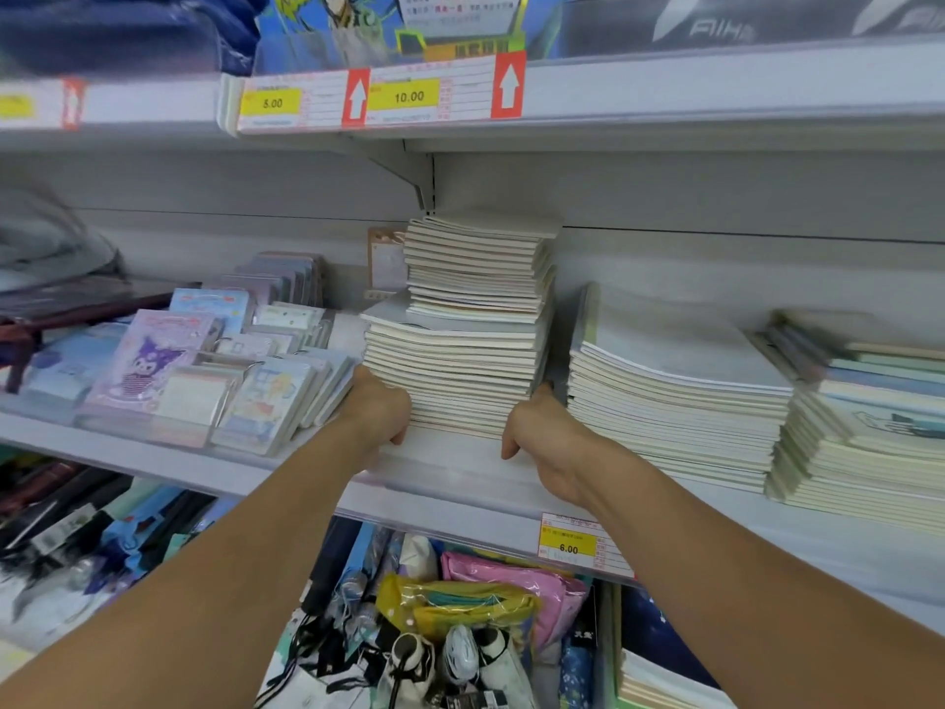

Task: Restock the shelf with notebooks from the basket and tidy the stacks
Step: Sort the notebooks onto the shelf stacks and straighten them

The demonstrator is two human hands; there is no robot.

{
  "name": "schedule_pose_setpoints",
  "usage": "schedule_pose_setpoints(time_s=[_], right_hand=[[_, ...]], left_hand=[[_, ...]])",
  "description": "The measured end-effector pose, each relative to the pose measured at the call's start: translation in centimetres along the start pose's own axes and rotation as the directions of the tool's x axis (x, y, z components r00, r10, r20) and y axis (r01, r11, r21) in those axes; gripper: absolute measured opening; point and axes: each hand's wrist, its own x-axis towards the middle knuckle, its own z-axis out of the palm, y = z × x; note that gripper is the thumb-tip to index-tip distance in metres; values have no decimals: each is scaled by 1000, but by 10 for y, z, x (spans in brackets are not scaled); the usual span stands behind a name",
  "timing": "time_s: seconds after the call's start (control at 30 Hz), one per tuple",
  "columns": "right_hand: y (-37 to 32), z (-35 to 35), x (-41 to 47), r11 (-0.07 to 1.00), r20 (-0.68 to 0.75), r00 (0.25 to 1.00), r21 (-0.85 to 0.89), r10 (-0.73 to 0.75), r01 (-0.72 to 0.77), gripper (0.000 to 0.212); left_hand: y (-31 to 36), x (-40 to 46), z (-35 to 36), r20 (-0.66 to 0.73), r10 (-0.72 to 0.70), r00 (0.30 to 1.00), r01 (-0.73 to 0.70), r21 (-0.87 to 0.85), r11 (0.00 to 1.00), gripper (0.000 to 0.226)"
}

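Both hands' fingertips hide behind the tall notebook stack [465, 345]; left hand [376, 406] and right hand [542, 427] clasp its sides, spines facing near.

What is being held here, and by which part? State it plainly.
The tall stack of notebooks on the shelf. The left hand presses its lower left side and the right hand its lower right side, near the base.

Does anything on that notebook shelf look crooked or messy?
Yes. The tall notebook stack between the left hand and the right hand is uneven: its upper half sits twisted and shifted right, so the edges do not line up with the lower half. The neighbouring stack sags.
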Motion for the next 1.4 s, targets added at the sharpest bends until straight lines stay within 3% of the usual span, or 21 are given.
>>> schedule_pose_setpoints(time_s=[0.13,0.23,0.33,0.53,0.67,0.77,0.87,1.07,1.2,1.4], right_hand=[[3,-2,2,998,22,999,56,-23,22,102],[7,-1,5,987,-34,995,126,-92,96,101],[7,3,5,975,-76,986,151,-150,160,111],[4,0,3,983,-34,989,113,-144,147,117],[2,-1,-1,987,-11,991,93,-130,131,118],[0,0,-11,974,-32,983,133,-181,184,115],[-6,6,-20,950,-102,958,134,-269,281,117],[-20,6,-16,910,-202,896,45,-397,413,107],[-29,5,-8,922,-211,912,93,-351,376,107],[-28,1,-1,920,-178,903,-96,-391,379,109]], left_hand=[[0,1,-1,12,4,1000,-4,14,1000,60],[7,0,2,-76,41,996,-57,-226,973,89],[16,-9,11,-193,79,978,-140,-327,934,74],[8,-11,19,-274,159,948,-217,-197,956,51],[11,-12,20,-253,175,951,-232,-213,949,44],[20,-11,13,-189,107,976,-173,-377,910,53],[32,-9,6,-284,91,955,-227,-497,837,57],[49,-1,15,-400,225,889,-350,-274,896,55],[41,10,23,-544,331,771,-436,-73,897,41],[31,17,24,-563,425,709,-469,74,880,35]])
